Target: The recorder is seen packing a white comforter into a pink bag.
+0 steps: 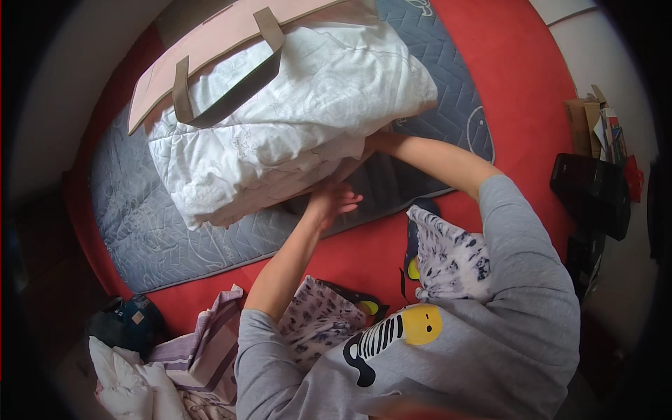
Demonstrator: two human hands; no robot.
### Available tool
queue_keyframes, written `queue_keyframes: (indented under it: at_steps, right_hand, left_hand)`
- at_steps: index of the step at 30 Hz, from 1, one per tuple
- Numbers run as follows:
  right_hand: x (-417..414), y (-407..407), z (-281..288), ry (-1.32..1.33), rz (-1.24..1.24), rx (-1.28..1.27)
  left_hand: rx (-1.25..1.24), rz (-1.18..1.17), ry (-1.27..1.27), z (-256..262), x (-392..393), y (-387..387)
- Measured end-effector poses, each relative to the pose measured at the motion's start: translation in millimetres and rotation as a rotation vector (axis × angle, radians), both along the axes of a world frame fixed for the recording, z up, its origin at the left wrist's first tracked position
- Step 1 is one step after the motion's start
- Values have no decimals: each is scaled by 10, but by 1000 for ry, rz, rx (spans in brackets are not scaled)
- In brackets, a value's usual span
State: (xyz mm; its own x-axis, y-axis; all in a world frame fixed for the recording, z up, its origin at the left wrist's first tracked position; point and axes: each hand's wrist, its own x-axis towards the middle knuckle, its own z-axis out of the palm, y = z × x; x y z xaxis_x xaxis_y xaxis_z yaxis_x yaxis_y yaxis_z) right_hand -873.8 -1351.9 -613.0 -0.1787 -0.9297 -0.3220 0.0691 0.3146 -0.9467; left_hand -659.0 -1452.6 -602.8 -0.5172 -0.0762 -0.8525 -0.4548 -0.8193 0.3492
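A folded white quilt (315,94) with faint printed figures fills a large pink storage bag, whose raised pink flap (210,39) carries a brown strap handle (231,102) that hangs over the quilt. My left hand (332,203) is at the quilt's near lower edge, fingers spread a little and pointing right; nothing shows between them. Beside it runs a narrow brownish-pink edge (350,167), apparently of the bag. My right hand (374,143) reaches in at the quilt's right underside; its fingers are hidden. A dark panel (388,181) lies below my right forearm.
Under the bag lies a grey-blue quilted mat (157,231) on a red floor covering (525,105). My slippered feet stand at the mat's near edge. Bedding (136,378) and a striped purple box (202,352) sit lower left; a black case (590,194) and cardboard (583,126) stand at right.
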Motion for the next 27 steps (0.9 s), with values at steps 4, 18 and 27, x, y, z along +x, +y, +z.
queue_keyframes:
  at_steps: [4,18,27]
  right_hand:
    - [-55,-48,2,401,97,-159]
    - [-507,127,343,1130,77,-176]
    - [-766,94,12,781,81,-78]
  left_hand:
    - [-20,71,-41,239,-189,-197]
    - [-1943,-1060,759,1774,-1436,128]
    - [-2104,-1841,22,855,-2017,-99]
